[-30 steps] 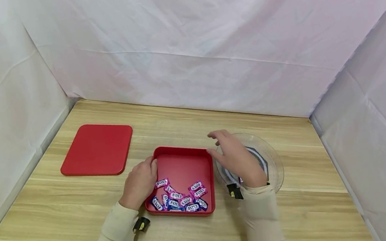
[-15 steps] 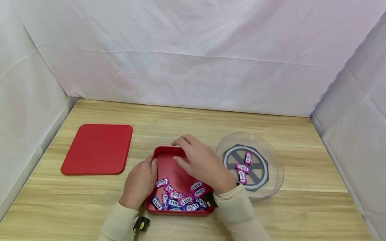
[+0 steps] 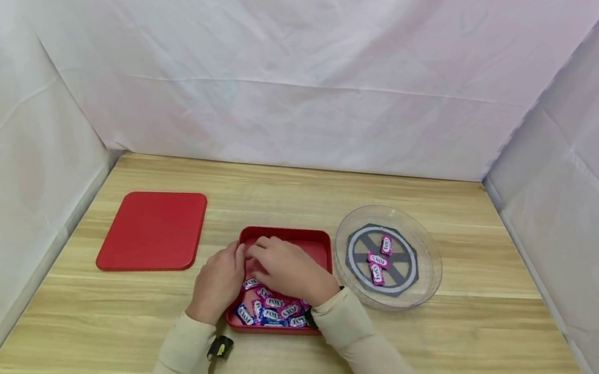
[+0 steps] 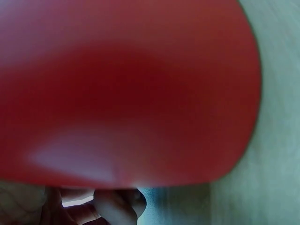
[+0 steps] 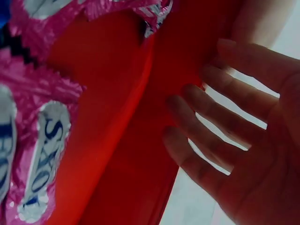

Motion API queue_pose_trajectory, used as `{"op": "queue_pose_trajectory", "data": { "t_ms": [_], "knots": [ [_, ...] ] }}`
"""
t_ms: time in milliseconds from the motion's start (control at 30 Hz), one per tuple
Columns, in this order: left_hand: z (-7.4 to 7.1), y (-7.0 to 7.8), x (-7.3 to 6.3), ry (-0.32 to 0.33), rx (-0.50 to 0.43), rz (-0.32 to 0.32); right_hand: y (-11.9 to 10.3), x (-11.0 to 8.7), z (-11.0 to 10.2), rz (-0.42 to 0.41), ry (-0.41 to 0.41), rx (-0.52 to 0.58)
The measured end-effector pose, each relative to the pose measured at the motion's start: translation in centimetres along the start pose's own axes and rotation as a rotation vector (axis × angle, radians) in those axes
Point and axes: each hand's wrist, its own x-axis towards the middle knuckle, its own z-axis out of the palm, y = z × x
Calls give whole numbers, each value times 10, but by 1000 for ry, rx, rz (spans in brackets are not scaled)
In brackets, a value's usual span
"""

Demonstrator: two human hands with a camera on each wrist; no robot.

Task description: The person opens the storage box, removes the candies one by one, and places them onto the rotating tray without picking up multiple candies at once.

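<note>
My left hand [image 3: 216, 285] grips the left wall of a square red box [image 3: 314, 248]; part of its fingers [image 4: 115, 206] shows below the red wall in the left wrist view. Over the box reaches my right hand [image 3: 290, 271], fingertips close to that same left wall and the left hand. Its fingers [image 5: 220, 122] are loosely bent and spread, holding nothing in the right wrist view. Several pink and blue wrapped candies [image 3: 275, 303] marked FOX'S lie in the front part of the box. The right hand and wrist hide some of them.
To the right of the box stands a clear round bowl [image 3: 430, 252] with three pink candies [image 3: 378, 260] inside, over a grey wheel-like pattern. A flat red lid [image 3: 152, 232] lies at the back left. White cloth [image 3: 292, 114] walls off the wooden table [image 3: 488, 313].
My right hand has moved left from over the clear bowl into the red box, uncovering the three candies in the bowl. The left hand stays on the box wall.
</note>
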Motion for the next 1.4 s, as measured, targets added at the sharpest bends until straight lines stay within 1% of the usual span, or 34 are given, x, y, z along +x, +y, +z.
{"op": "queue_pose_trajectory", "data": {
  "t_ms": [200,300,500,667,833,1033,1200,1333,1400],
  "knots": [
    [0,-1,0,-5,-18,-1,-6,8,5,-43,-92,-63],
    [0,-2,0,-7,-26,6,-10,11,9,-64,-117,-95],
    [-1,-2,0,-8,-40,17,-14,14,13,-100,-115,-177],
    [-2,-3,-1,-13,-43,21,-15,15,15,-123,-109,-214],
    [-2,-4,0,0,-40,31,-16,14,16,-134,-110,-242],
    [-3,-3,-1,2,-43,30,-17,14,15,-130,-126,-240],
    [-3,-3,-1,0,-43,28,-17,11,13,-125,-155,-230],
    [-2,-4,-1,13,-51,47,-16,7,6,-119,-166,-203],
    [4,-11,2,33,-44,70,-15,5,0,-109,-164,-185]
  ]
}}
